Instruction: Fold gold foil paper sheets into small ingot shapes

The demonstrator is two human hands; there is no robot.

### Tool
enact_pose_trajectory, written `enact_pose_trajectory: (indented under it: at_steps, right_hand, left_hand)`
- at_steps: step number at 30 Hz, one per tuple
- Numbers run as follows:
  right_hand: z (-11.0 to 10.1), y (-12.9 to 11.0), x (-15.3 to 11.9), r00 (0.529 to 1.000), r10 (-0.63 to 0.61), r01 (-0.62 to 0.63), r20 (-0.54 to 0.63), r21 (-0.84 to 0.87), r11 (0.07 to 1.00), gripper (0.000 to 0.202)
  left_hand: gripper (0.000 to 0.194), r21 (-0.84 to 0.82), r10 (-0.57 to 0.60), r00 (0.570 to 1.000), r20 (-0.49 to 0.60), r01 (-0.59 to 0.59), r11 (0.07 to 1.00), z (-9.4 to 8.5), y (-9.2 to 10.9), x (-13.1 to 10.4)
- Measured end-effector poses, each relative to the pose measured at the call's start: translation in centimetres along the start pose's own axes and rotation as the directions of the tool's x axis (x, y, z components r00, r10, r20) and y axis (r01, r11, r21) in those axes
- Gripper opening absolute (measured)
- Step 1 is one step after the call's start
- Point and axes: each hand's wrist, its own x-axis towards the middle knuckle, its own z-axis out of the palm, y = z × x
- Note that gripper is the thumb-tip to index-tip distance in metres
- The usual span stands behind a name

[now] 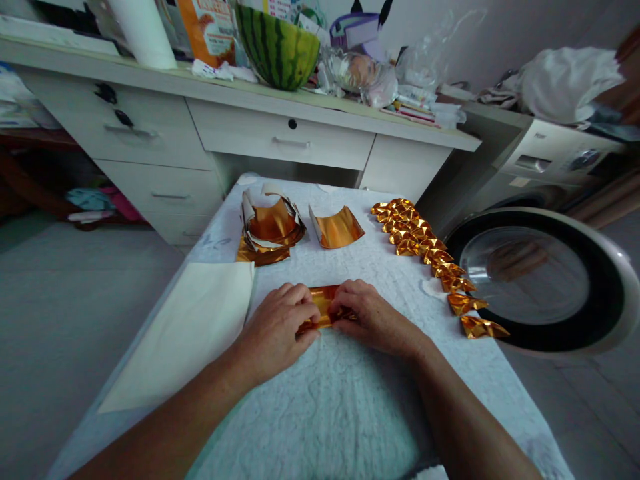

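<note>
A sheet of gold foil paper (pixel 324 301) lies between my hands on the cloth-covered table, its near edge curled over. My left hand (pixel 283 320) grips its left end, thumb in front and fingers bent over the top. At the other end, my right hand (pixel 367 313) holds it the same way, and the fingers cover that edge. Just beyond is a single curved gold sheet (pixel 339 229). Left of that sheet sits a curled stack of gold foil paper (pixel 270 223) with pale backs. Folded gold paper ingots (pixel 417 233) run in rows along the table's right side.
A large cream paper sheet (pixel 185 327) covers the table's left part. Behind stands a white drawer desk (pixel 280 140) bearing a cut watermelon (pixel 277 50) and plastic bags. The open round door (pixel 530 280) of a washing machine (pixel 545 147) reaches the table's right edge.
</note>
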Motion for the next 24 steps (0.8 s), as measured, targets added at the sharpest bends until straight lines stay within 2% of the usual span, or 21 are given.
enact_pose_trajectory:
  at_steps: [6, 16, 24]
  right_hand:
    - [-0.05, -0.07, 0.12, 1.0, -0.012, 0.012, -0.021, -0.01, 1.0, 0.01]
    - [-0.22, -0.12, -0.01, 0.998, 0.046, -0.046, -0.049, 0.015, 0.999, 0.008]
    - [0.0, 0.05, 0.22, 0.995, 0.096, -0.092, -0.039, 0.091, 0.992, 0.013]
  left_hand:
    - [0.018, -0.06, -0.021, 0.998, 0.061, 0.025, 0.998, 0.1, -0.1, 0.28]
    - [0.017, -0.046, -0.075, 0.994, 0.085, 0.079, 0.996, 0.31, -0.26, 0.46]
    - [0.012, -0.102, -0.112, 0.991, 0.072, 0.119, 0.988, 0.12, -0.22, 0.4]
